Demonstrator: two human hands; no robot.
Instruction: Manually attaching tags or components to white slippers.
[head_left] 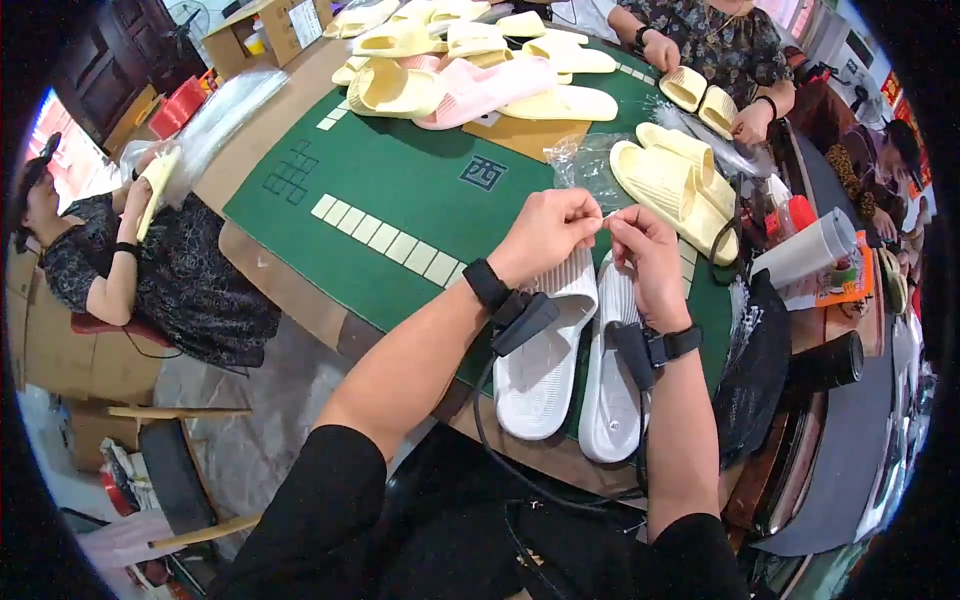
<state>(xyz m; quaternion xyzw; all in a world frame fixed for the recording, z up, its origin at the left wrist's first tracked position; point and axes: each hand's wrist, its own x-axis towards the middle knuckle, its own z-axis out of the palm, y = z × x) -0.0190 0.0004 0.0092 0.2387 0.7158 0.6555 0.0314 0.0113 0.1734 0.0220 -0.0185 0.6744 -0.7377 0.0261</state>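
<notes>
ribbed white slippers; green mat — cream squares in rows; pale yellow slippers; pink slipper; sleeves — black

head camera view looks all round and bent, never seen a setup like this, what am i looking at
There is no machine here, just a person's bare left hand and right hand, with black straps on the wrists. A wide fisheye camera on the person's head looks down, so straight edges bend. On the green mat are two white slippers under the hands, cream slippers to the right and a cream-and-pink pile farther off. Both hands pinch close together; anything between the fingertips is too small to identify.
</notes>
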